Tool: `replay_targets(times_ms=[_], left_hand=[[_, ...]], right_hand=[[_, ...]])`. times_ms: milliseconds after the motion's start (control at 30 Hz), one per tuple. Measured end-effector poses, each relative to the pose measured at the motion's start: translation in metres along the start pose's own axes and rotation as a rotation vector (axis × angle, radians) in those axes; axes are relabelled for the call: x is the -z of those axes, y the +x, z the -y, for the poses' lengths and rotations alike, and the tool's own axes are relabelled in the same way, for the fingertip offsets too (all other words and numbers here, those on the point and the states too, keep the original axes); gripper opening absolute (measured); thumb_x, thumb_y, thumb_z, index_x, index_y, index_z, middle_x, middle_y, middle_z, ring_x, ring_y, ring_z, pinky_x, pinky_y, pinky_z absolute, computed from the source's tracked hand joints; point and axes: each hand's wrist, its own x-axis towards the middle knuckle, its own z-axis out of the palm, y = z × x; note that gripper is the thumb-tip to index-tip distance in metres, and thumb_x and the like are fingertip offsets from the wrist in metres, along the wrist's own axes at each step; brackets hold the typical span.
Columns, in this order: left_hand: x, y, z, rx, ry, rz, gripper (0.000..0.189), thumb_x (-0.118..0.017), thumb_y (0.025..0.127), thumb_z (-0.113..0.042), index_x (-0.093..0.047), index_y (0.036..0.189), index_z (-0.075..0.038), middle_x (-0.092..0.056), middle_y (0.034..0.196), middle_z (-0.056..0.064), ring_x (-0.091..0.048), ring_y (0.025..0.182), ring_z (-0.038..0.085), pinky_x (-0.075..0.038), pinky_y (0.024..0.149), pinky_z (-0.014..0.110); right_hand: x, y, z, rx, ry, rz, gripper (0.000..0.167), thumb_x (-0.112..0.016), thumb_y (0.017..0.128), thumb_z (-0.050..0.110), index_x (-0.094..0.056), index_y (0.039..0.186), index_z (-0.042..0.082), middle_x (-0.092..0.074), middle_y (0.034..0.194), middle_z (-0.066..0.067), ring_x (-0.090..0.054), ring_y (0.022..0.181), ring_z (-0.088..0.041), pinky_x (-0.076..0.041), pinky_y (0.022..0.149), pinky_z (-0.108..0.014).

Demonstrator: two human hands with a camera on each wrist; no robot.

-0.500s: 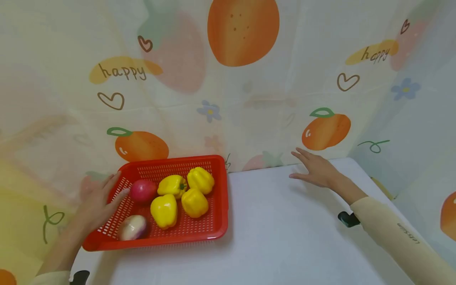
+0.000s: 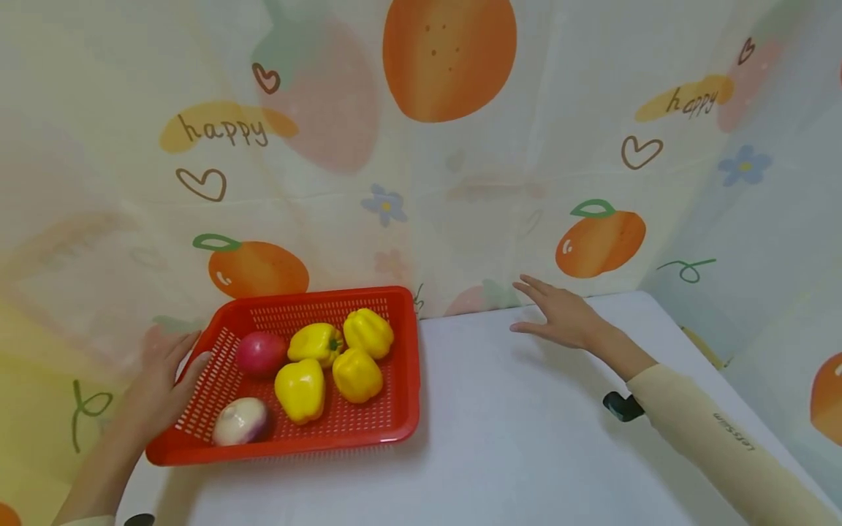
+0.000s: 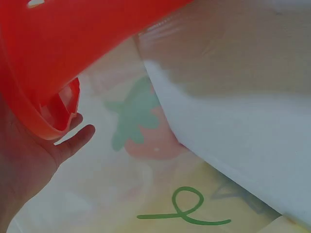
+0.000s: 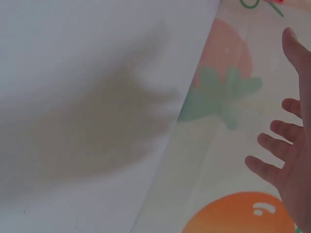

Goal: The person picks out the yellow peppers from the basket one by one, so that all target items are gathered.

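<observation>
Shifted since the earlier frame: left hand (image 2: pixel 156 391), outward to the left rim of the red basket (image 2: pixel 316 446); right hand (image 2: pixel 559 314), leftward above the table (image 2: pixel 500 453). Right fingers: splayed, gripping nothing. Left fingers: loosely straight, contact with rim uncertain. Basket: rests on the table, long axis running left to right; lies nearer the left hand, just right of its fingers, well left of the right hand's.
</observation>
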Motion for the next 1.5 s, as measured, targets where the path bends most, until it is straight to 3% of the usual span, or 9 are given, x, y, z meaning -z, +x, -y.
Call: replay_targets(times_ms=[233, 367, 633, 833, 1067, 1267, 1400, 1500], left_hand=[[0.003, -0.004, 0.001, 0.061, 0.011, 0.07, 0.057, -0.053, 0.102, -0.027, -0.037, 0.144, 0.008, -0.042, 0.135, 0.038, -0.038, 0.119, 0.058, -0.032, 0.088, 0.077], [0.0, -0.008, 0.006, 0.061, 0.007, 0.099, 0.058, -0.056, 0.1, -0.025, -0.037, 0.142, 0.012, -0.045, 0.13, 0.038, -0.043, 0.115, 0.056, -0.037, 0.086, 0.074], [-0.006, -0.016, 0.01, 0.045, -0.003, 0.061, 0.058, -0.061, 0.097, -0.018, -0.038, 0.139, 0.015, -0.049, 0.127, 0.039, -0.049, 0.109, 0.057, -0.04, 0.086, 0.072], [-0.006, -0.019, 0.01, 0.111, 0.028, 0.092, 0.061, -0.058, 0.099, -0.022, -0.035, 0.144, 0.012, -0.051, 0.122, 0.042, -0.057, 0.093, 0.055, -0.045, 0.08, 0.069], [-0.009, -0.019, 0.013, 0.14, -0.044, 0.042, 0.056, -0.056, 0.1, -0.021, -0.038, 0.143, 0.01, -0.049, 0.123, 0.042, -0.054, 0.096, 0.056, -0.042, 0.08, 0.068], [-0.009, -0.021, 0.017, 0.213, -0.104, 0.067, 0.057, -0.053, 0.102, -0.026, -0.036, 0.145, 0.007, -0.046, 0.127, 0.039, -0.053, 0.096, 0.052, -0.043, 0.08, 0.067], [-0.009, -0.021, 0.018, 0.241, -0.12, 0.087, 0.059, -0.052, 0.102, -0.028, -0.034, 0.147, 0.006, -0.047, 0.127, 0.038, -0.056, 0.093, 0.046, -0.047, 0.078, 0.062], [-0.009, -0.021, 0.018, 0.244, -0.115, 0.083, 0.059, -0.053, 0.102, -0.028, -0.036, 0.147, 0.006, -0.05, 0.125, 0.036, -0.057, 0.09, 0.04, -0.051, 0.074, 0.05]], right_hand=[[-0.001, 0.009, 0.018, 0.045, 0.0, -0.01, 0.084, -0.065, 0.088, 0.056, -0.037, 0.151, 0.008, -0.032, 0.156, -0.016, -0.051, 0.126, -0.041, -0.042, 0.1, -0.058], [-0.004, 0.013, 0.027, 0.072, 0.002, -0.016, 0.083, -0.066, 0.088, 0.054, -0.038, 0.15, 0.008, -0.033, 0.156, -0.017, -0.054, 0.123, -0.039, -0.041, 0.1, -0.059], [-0.006, 0.02, 0.043, 0.12, 0.025, -0.042, 0.08, -0.068, 0.089, 0.048, -0.037, 0.15, 0.007, -0.034, 0.155, -0.017, -0.057, 0.119, -0.037, -0.042, 0.1, -0.059], [-0.005, 0.027, 0.057, 0.123, 0.042, -0.044, 0.079, -0.068, 0.089, 0.046, -0.037, 0.15, 0.007, -0.034, 0.155, -0.015, -0.056, 0.121, -0.035, -0.044, 0.099, -0.054], [-0.004, 0.031, 0.07, 0.101, 0.079, -0.018, 0.077, -0.068, 0.09, 0.044, -0.037, 0.151, 0.008, -0.034, 0.156, -0.014, -0.047, 0.132, -0.034, -0.046, 0.098, -0.052], [-0.002, 0.038, 0.08, 0.143, 0.096, -0.049, 0.077, -0.069, 0.09, 0.043, -0.038, 0.15, 0.007, -0.037, 0.154, -0.014, -0.047, 0.132, -0.033, -0.046, 0.1, -0.048], [-0.001, 0.044, 0.091, 0.15, 0.098, -0.052, 0.076, -0.069, 0.09, 0.043, -0.038, 0.15, 0.008, -0.037, 0.154, -0.014, -0.044, 0.135, -0.033, -0.044, 0.102, -0.048], [-0.001, 0.048, 0.099, 0.148, 0.085, -0.051, 0.076, -0.069, 0.09, 0.044, -0.038, 0.15, 0.009, -0.038, 0.154, -0.012, -0.045, 0.134, -0.031, -0.044, 0.102, -0.048]])
